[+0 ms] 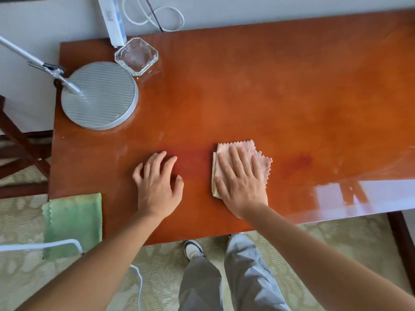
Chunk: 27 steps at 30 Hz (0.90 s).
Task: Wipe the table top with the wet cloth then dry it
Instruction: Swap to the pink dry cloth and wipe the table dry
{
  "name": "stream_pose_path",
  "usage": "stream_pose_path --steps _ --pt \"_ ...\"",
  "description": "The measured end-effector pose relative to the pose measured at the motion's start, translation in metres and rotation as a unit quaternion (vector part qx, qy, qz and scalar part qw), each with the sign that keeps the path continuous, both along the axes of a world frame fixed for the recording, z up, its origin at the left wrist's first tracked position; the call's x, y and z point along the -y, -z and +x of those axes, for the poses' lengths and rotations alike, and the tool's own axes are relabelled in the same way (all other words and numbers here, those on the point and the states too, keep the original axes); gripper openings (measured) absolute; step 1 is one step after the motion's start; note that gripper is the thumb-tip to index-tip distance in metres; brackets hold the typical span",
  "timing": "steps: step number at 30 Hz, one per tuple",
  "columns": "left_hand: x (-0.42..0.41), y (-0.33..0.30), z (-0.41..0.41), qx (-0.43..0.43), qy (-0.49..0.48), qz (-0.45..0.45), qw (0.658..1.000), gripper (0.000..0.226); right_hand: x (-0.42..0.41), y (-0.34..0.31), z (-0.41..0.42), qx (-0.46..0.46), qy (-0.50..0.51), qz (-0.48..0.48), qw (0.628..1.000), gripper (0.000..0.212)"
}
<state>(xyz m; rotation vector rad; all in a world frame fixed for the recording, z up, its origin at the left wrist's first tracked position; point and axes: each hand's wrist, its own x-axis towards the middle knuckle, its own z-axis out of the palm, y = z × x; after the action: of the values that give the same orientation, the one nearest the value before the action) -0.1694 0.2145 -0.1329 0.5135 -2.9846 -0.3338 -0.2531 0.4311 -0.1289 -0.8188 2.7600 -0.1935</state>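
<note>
A glossy reddish-brown wooden table top (258, 90) fills most of the view. A folded pink cloth (261, 157) lies on it near the front edge, and my right hand (241, 178) presses flat on the cloth with straight, spread fingers. My left hand (158, 180) rests on the bare wood to the left of the cloth, fingers spread and slightly bent, holding nothing. A folded green cloth (73, 223) hangs over the table's front left corner. Faint damp streaks show on the wood around the hands.
A round grey lamp base (101, 96) with a metal arm stands at the back left. A square glass dish (136, 56) sits behind it, next to a white power strip (113, 19) and cables. My legs and a shoe (193, 249) stand below the front edge.
</note>
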Motion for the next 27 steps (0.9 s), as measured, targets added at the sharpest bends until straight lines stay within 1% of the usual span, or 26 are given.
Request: stream_pose_path --steps 2,5,9,15,19,22,27 --pt "-0.008 -0.002 -0.022 0.003 0.019 0.011 1.000 0.051 -0.004 0.000 0.004 0.006 0.002 0.003 1.000 0.065" --pt "-0.021 -0.002 -0.063 0.028 0.023 0.025 0.999 0.053 -0.004 0.000 -0.002 0.012 -0.009 0.010 1.000 0.065" --pt "-0.028 0.005 -0.107 0.056 0.028 0.009 0.998 0.053 0.000 0.002 -0.033 0.014 -0.015 0.017 1.000 0.066" --pt "-0.029 0.005 -0.110 0.056 0.012 -0.003 0.998 0.057 0.039 0.005 -0.122 0.004 0.004 0.030 1.000 0.068" --pt "-0.030 0.004 -0.112 0.050 0.009 -0.001 0.999 0.058 0.058 0.003 -0.166 -0.001 -0.014 0.029 0.999 0.066" --pt "-0.031 0.005 -0.112 0.040 0.005 -0.004 0.999 0.056 0.051 0.002 -0.163 -0.003 -0.030 0.024 0.999 0.066" --pt "-0.030 0.008 -0.111 0.029 0.002 -0.007 1.000 0.055 0.010 0.004 -0.100 0.003 -0.047 0.012 0.999 0.066"
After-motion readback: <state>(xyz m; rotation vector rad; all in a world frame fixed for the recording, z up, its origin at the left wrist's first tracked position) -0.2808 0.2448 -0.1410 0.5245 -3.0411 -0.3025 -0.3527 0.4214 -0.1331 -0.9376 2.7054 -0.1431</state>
